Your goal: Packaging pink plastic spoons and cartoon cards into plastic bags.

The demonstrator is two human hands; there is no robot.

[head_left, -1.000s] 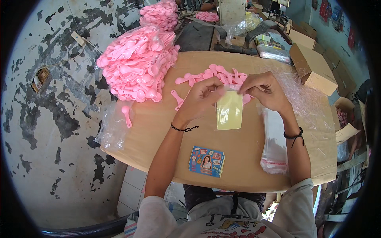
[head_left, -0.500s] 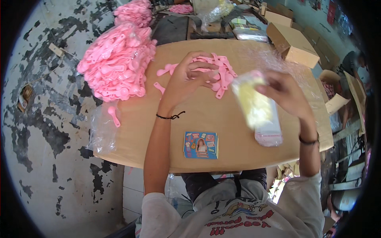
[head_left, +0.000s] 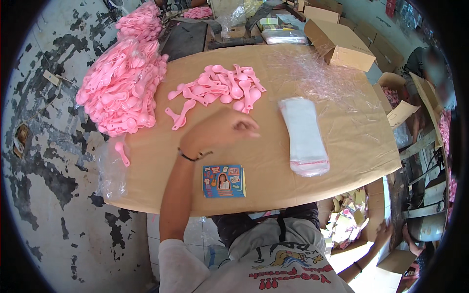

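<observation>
My left hand [head_left: 224,128] hovers over the middle of the table, its fingers loosely curled with nothing visible in them. Just beyond it lies a loose heap of pink plastic spoons [head_left: 220,84]. A small stack of blue printed cards [head_left: 223,181] sits near the front edge, below my left wrist. To the right rests a pile of clear plastic bags [head_left: 306,139]. My right hand [head_left: 384,229] is down past the table's right front edge, fingers apart and seemingly bare. It is beside a cardboard box [head_left: 377,202] holding yellowish packets [head_left: 348,219].
A large bagged mass of pink spoons [head_left: 122,88] stands at the left against a peeling wall [head_left: 53,161]. One spoon [head_left: 122,153] lies on plastic film at the left edge. A carton [head_left: 342,44] and crumpled film [head_left: 317,73] occupy the far right. Another person [head_left: 425,68] is at the right.
My right hand has gone from above the bags down to the box, and the yellowish packet it held is no longer in it. My left hand has lowered toward me and its fingers have curled.
</observation>
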